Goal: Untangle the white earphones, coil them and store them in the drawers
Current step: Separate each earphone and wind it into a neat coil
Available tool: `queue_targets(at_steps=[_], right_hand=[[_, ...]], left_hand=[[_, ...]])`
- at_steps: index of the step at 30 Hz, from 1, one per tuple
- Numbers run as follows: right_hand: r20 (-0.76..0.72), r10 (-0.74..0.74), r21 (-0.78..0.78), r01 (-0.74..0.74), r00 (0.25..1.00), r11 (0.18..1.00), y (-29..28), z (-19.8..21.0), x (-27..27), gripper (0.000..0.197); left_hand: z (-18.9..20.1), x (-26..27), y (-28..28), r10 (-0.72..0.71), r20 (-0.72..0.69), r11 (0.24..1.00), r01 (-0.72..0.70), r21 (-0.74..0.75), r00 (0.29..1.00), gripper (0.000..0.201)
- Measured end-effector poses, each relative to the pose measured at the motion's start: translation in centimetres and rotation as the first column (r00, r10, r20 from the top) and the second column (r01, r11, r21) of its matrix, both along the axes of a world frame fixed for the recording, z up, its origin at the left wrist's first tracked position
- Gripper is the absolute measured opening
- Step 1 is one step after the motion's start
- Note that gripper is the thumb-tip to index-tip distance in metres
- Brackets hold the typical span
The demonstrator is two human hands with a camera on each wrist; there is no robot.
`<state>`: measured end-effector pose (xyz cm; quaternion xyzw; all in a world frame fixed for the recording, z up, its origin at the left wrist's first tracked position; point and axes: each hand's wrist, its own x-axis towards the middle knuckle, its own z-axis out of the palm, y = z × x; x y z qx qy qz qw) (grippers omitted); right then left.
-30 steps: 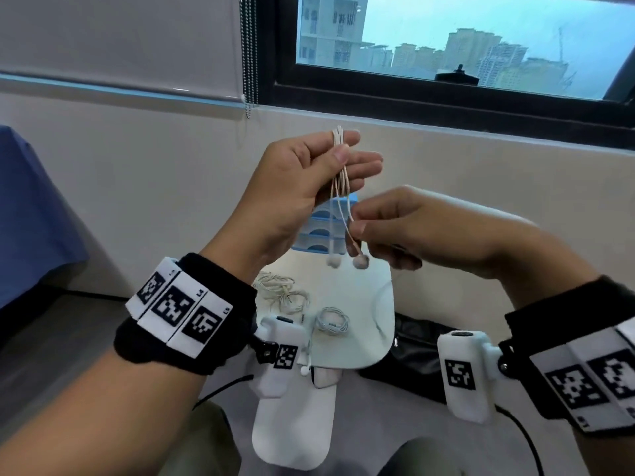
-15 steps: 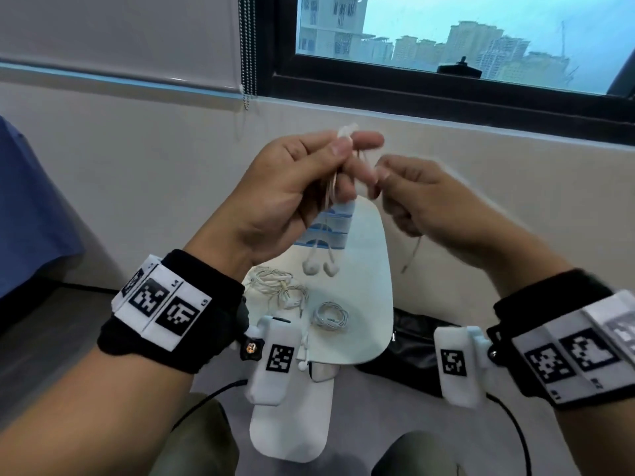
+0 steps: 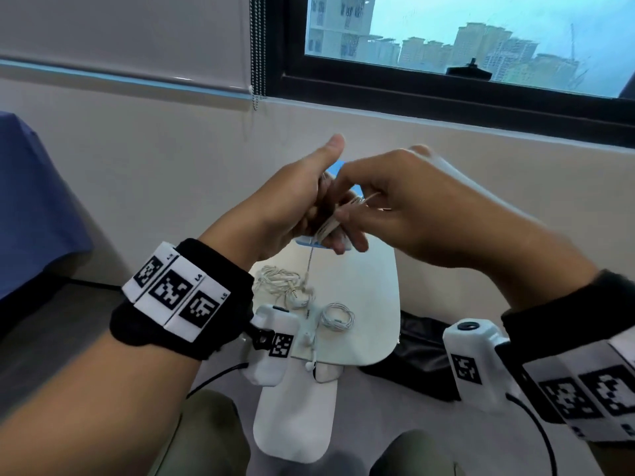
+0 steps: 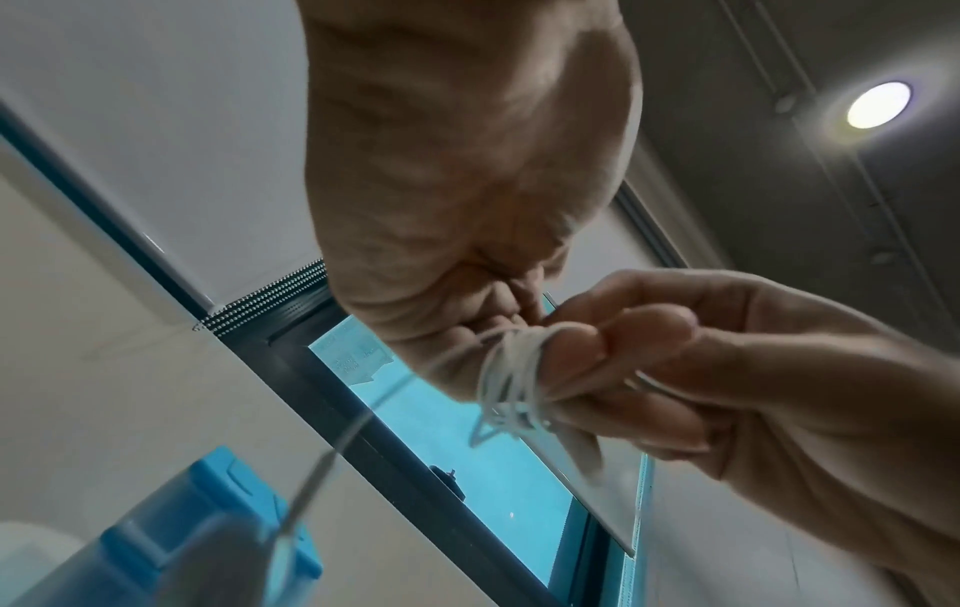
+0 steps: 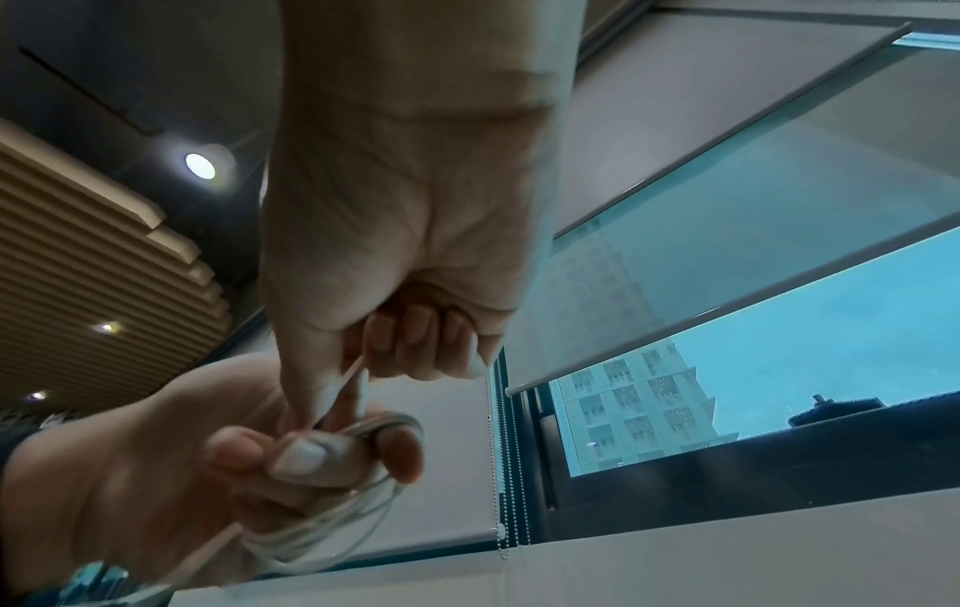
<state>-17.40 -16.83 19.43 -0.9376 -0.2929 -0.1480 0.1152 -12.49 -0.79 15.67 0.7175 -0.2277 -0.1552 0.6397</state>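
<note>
Our left fingers (image 5: 311, 456) are curled, with the white earphone cord (image 4: 511, 369) wound in several loops around them; the left hand (image 3: 285, 214) holds that bundle in the air, thumb pointing up. Our right hand (image 3: 412, 207) sits just beside it, touching, its fingers (image 4: 623, 341) curled and pinching a strand of the same cord between thumb and forefinger. From the bundle one loose strand hangs straight down, ending in a blurred plug (image 3: 308, 269) below our fingers.

Directly under and behind the hands stands a blue set of drawers (image 4: 156, 542), mostly hidden by them. Below the fingers, on the white surface (image 3: 371, 304), lies a tangled heap of earphones (image 3: 281, 283), and just to its right a small neat coil (image 3: 338, 316). Nearer to us another earbud (image 3: 311, 365) lies at the edge of the surface. To the right of the surface a black bag (image 3: 412, 359) lies on the floor. Beyond the hands are a pale wall and a dark-framed window (image 3: 446, 91).
</note>
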Motion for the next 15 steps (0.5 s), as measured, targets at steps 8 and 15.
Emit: queue_targets(at_steps=[8, 15], right_hand=[[0.086, -0.101, -0.118, 0.111, 0.991, 0.987, 1.2, -1.3, 1.2, 0.014], [-0.016, -0.195, 0.121, 0.195, 0.981, 0.973, -0.1, -3.8, 3.3, 0.021]], left_hand=[[-0.1, 0.5, 0.0, -0.056, -0.067, 0.998, 0.054, -0.023, 0.996, 0.069], [-1.9, 1.5, 1.2, 0.075, -0.178, 0.987, -0.099, -0.129, 0.981, 0.018]])
